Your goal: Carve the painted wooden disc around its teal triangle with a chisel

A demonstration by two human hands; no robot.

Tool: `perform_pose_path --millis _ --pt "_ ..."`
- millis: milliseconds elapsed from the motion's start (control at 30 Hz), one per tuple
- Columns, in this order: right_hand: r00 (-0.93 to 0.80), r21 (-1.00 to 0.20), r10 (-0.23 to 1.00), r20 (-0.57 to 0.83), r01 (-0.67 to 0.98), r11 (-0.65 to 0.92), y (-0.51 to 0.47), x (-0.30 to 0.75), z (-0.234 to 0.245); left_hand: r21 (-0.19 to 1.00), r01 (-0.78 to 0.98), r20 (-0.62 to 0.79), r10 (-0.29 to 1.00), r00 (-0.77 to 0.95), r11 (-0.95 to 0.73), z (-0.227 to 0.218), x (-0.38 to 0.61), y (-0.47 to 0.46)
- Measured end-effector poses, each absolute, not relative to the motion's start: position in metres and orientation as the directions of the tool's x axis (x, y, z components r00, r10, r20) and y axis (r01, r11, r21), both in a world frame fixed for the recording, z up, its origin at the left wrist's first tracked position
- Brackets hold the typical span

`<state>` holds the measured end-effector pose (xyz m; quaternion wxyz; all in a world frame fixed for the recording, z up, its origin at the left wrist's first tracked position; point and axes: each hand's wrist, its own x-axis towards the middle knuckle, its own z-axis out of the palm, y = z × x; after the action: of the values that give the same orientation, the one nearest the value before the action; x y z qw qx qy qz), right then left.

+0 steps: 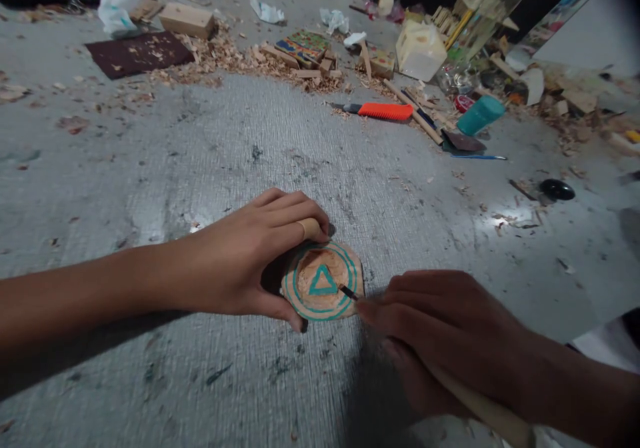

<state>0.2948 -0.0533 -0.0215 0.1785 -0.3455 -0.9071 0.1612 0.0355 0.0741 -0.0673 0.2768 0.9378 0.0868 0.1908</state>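
Note:
A flat, roundish piece of wood [327, 309] lies on the grey table, marked with two teal rings and a teal triangle at its centre. The area around the triangle looks carved and rough. My left hand [260, 255] grips its left side, thumb at the near edge and fingers at the far edge; a tan band wraps one finger. In my right hand [445, 335] is a wood-carving chisel [480, 401] with a pale wooden handle. Its short dark blade touches the wood just right of the triangle. The fingers close around the handle near the blade.
Beyond my hands lie an orange utility knife [385, 111], a wooden stick [415, 113] and a teal cylinder [481, 115]. Wood shavings [225, 58], a wooden block [187, 20] and dark sandpaper [139, 55] are at the back. A black round object [557, 189] sits to the right.

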Motion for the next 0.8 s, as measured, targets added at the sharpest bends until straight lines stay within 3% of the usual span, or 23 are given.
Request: perform_pose_path --millis 233,400,800 --pt "-0.627 -0.337 0.68 0.38 0.591 0.733 -0.073 0.28 -0.043 0.557 0.043 0.301 0.25 0.92 -0.829 -0.065 0.037 0.075" --pt "-0.566 -0.333 0.708 0.422 0.63 0.702 -0.081 0.274 -0.047 0.565 0.059 0.294 0.268 0.918 -0.823 -0.064 0.037 0.075" --pt "-0.68 -0.501 0.71 0.186 0.555 0.664 -0.044 0.301 -0.022 0.56 0.053 0.297 0.259 0.919 -0.827 -0.067 0.035 0.077"
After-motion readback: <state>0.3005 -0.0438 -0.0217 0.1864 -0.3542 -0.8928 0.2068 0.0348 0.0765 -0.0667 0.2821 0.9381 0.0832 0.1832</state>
